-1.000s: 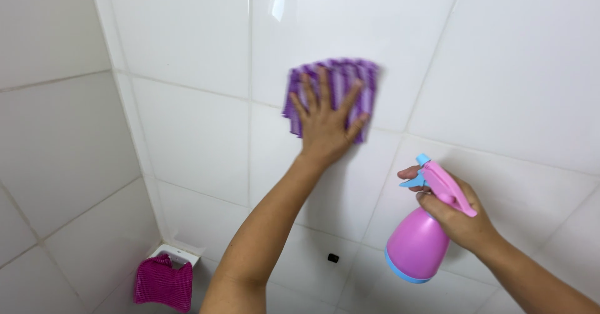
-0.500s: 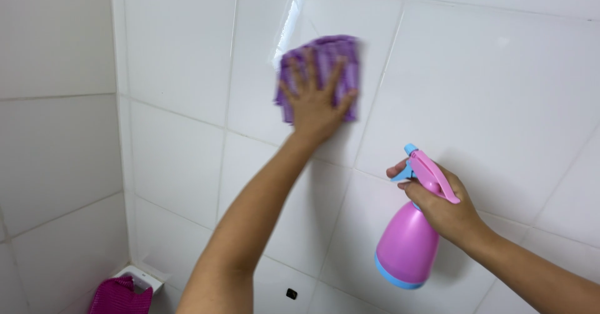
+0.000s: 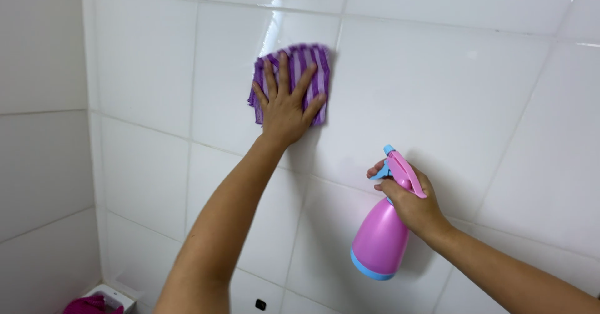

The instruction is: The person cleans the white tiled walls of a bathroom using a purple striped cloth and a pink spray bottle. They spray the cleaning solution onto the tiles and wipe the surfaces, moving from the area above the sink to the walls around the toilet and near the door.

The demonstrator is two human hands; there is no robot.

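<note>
Head view puts us close to a white tiled wall (image 3: 437, 95), with a corner running down at nine o'clock where a second tiled wall meets it. Our left hand (image 3: 285, 104) sits near eleven o'clock, palm flat and fingers spread wide, pressing a purple striped cloth (image 3: 315, 70) against the tile; nothing is gripped, the cloth is simply pinned under the open palm. The cloth shows above and on both sides of the fingers, its upper right edge blurred, and it lies just left of a vertical grout line.

Our right hand (image 3: 409, 204) is at about four o'clock, well apart from the cloth, fingers closed around the neck of a pink spray bottle (image 3: 381, 242) with a blue base. The forefinger lies by the blue trigger, and the nozzle (image 3: 389, 151) points up toward the wall. The bottle hangs a little tilted, clear of the tile as far as we can tell.

Down at seven o'clock, a magenta cloth (image 3: 94, 304) lies bunched in a small white holder (image 3: 115, 295). A little dark fitting (image 3: 260, 304) sits on the wall at six o'clock.
</note>
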